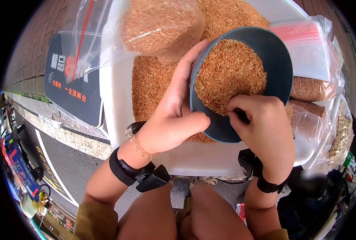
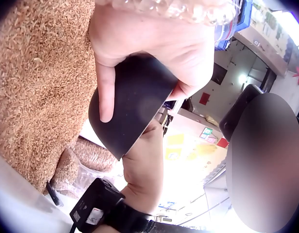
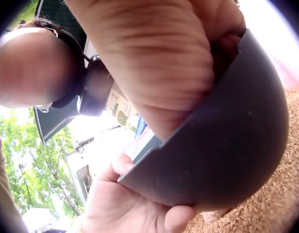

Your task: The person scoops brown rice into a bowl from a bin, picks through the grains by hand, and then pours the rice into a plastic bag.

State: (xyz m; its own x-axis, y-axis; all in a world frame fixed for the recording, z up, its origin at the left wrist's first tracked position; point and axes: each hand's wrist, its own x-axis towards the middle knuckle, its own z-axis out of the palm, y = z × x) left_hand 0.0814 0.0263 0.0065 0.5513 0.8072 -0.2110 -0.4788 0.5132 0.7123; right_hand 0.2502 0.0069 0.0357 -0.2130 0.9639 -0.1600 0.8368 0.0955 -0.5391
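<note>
Bends the left hand (image 1: 174, 108) up from the lower left of the head view, thumb stretched toward the near wall of the dark bowl (image 1: 274, 60) and a long finger laid along the left side. Grips the bowl in that hand, curled round the outside, with one finger lying straight down the outer wall in the left wrist view. Reaches the right hand (image 1: 268, 126) in from the lower right over the near rim, knuckles up and fingers curled, pinching at the loose grain (image 1: 230, 68) with the tips of thumb and forefinger.

Shows the bowl right of centre in the upper half of the head view, between the two hands, tipped with the opening toward the camera. Overlaps the white tub (image 1: 118, 100) and the heaped grain (image 1: 150, 86) from this angle, near the filled bag (image 1: 164, 26) at upper centre.

Hides the right hand's other fingertips behind the knuckles; cannot tell the amount of grain in the pinch. Covers the bowl's contents with the dark outer wall in both wrist views. Cuts off the filled bag at the top edge of the head view.
</note>
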